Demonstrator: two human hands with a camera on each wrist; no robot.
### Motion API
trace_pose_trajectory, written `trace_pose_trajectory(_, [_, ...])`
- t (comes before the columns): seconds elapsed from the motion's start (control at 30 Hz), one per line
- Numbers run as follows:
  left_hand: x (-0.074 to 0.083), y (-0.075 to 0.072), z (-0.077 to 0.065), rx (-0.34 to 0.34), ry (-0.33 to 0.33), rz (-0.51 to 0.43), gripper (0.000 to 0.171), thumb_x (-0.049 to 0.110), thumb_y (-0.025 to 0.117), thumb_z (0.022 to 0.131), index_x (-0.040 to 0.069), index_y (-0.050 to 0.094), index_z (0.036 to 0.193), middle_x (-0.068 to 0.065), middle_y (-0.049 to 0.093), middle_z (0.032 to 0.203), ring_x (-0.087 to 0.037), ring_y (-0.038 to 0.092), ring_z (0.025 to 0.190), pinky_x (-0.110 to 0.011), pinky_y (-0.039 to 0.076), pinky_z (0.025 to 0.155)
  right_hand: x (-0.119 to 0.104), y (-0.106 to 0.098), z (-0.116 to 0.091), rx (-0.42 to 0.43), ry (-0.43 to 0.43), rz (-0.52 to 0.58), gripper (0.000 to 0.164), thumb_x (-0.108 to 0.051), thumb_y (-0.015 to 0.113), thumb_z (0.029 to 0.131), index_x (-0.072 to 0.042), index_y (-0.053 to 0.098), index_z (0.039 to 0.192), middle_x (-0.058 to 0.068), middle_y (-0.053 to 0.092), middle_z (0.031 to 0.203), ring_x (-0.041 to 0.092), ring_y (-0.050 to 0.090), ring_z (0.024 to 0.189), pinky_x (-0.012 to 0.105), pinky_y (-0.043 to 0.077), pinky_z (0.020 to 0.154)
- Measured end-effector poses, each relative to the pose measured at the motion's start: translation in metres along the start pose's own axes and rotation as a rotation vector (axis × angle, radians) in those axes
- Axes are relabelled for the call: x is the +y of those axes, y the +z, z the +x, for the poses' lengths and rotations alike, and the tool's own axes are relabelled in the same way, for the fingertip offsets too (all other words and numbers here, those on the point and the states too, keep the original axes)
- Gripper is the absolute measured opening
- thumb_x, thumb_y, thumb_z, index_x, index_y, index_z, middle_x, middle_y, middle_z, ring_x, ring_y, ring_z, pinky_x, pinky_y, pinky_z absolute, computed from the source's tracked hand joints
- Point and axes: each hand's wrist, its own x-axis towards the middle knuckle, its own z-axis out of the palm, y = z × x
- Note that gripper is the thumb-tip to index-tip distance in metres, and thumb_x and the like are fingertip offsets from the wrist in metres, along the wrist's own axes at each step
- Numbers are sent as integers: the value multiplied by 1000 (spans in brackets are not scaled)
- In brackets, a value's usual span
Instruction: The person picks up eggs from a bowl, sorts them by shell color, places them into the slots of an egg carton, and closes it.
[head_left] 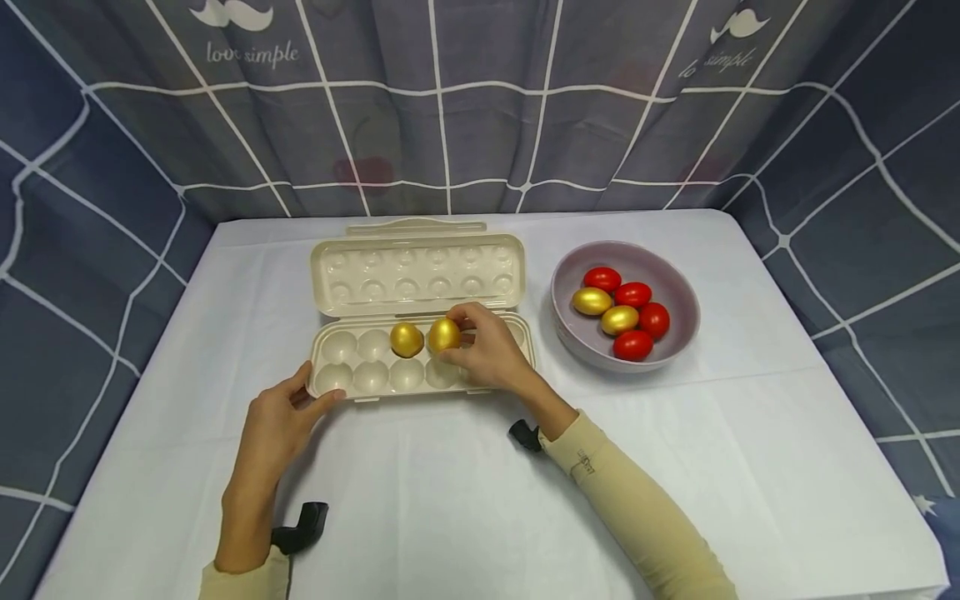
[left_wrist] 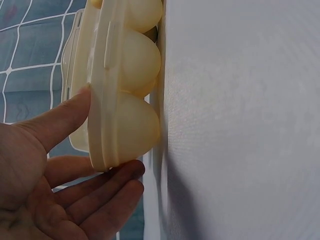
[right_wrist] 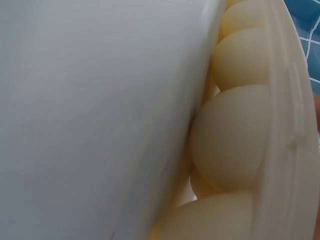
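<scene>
Curtain [head_left: 487,137] lettered “love simple”; hands: left [head_left: 276,427] gripping carton [head_left: 371,377], right [head_left: 491,350] pinching gold egg [head_left: 442,335].

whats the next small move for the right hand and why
Probably to ease the egg it holds down and let go: the right hand has it at the carton's back row, beside another gold egg sitting there, and the left hand grips the carton's end. Whether the held egg already touches bottom is hidden.
</scene>
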Motion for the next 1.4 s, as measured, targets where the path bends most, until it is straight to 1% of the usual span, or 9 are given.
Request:
trace_pose_trajectory(0.2, [0,-1,0,-1,1,-1,78,33,75,90,-13,39,143,-32,58,125,-42,63,109,-50,52,86,-1,7,8,22,50,-110,45,-1,86,73,-4,60,109,7,61,106,20,63,95,27,51,85])
trace_pose_trajectory(0.4, [1,-1,0,-4,-11,-8,78,33,75,90,-13,39,143,-32,57,126,-42,63,109,-48,52,85,-1,11,12,23,57,-267,40,-4,84,75,-5,62,109,5,61,106,18,58,91,29,48,82])
trace_pose_trajectory(0.6, [0,-1,1,-2,-6,-9,78,32,75,90,-13,39,143,-32,57,126,-42,63,109,-48,52,85,-2,10,12,1,54,-295,34,-5,82,79,-3,64,108,7,61,104,19,59,88,28,48,78])
trace_pose_trajectory(0.73, [1,-1,0,0,-11,-6,79,33,75,89,-12,39,143,-32,57,125,-43,63,109,-49,52,85,-1,8,11,-21,69,-263,38,-4,81,80,0,64,113,9,62,109,20,61,92,27,50,81])
trace_pose_trajectory(0.9, [0,0,0,6,-5,-20,78,31,76,89,-12,40,142,-32,58,125,-42,63,108,-47,53,83,0,5,9,-46,76,-182,39,-5,79,82,2,63,117,12,62,113,22,63,97,27,52,85])
trace_pose_trajectory(1.1, [-3,0,1,8,3,-13,77,32,75,90,-12,39,143,-31,59,125,-39,64,108,-48,51,86,4,-2,4,-65,55,-17,41,-9,75,87,4,61,124,14,64,117,24,64,104,30,51,93])
trace_pose_trajectory(1.17, [-3,1,1,8,3,-13,77,32,74,90,-12,40,143,-30,59,125,-39,64,108,-48,50,86,5,-6,2,-55,41,40,43,-8,75,87,4,61,125,15,64,120,26,63,108,31,50,95])
trace_pose_trajectory(1.3, [-3,0,0,3,4,-14,77,32,74,90,-11,40,143,-30,59,125,-39,64,108,-47,51,86,4,-17,-1,-45,-27,121,45,-3,74,86,8,60,126,21,62,123,32,60,115,30,47,99])
trace_pose_trajectory(1.4, [-1,0,1,-12,0,-30,78,32,75,90,-11,39,144,-30,59,125,-38,64,108,-42,52,84,0,-33,-6,-43,-64,186,43,0,73,86,10,59,126,27,60,124,38,58,117,31,46,101])
